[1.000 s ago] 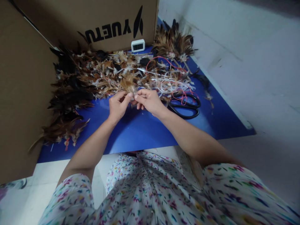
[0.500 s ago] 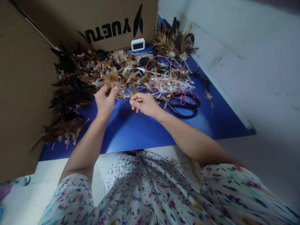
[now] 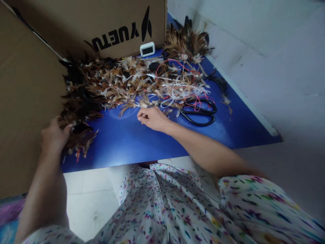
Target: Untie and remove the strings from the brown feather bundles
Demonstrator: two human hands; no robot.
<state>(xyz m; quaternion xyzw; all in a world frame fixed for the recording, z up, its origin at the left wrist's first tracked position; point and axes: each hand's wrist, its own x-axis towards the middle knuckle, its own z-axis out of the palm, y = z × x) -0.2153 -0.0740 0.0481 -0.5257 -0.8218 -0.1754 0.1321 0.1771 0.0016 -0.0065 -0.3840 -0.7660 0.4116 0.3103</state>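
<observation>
On the left, my left hand (image 3: 55,135) reaches to the pile of dark brown and black feathers (image 3: 83,105). Its thumb stands apart from the fingers; motion blurs it, and the fingertips are partly lost against the feathers. My right hand (image 3: 153,118) hovers over the blue board (image 3: 127,142) near the middle, fingers curled and pressed together. Whatever lies in that pinch, if anything, is hidden. Just beyond it spreads a heap of small tan and brown feathers (image 3: 122,81). Black-handled scissors (image 3: 200,117) lie to its right, partly covered by red string (image 3: 196,101).
White plastic ribbon (image 3: 177,89) is tangled over the feathers. A small white digital clock (image 3: 147,49) stands before a cardboard box (image 3: 76,23). Bundled long feathers (image 3: 188,42) lie at the back right, by the wall (image 3: 266,67). Another cardboard panel (image 3: 25,101) closes off the left side.
My left hand has moved from the tan feathers at the middle to the dark pile at the left. The tan feather tuft by its fingers no longer shows there. My right hand stays nearly in place.
</observation>
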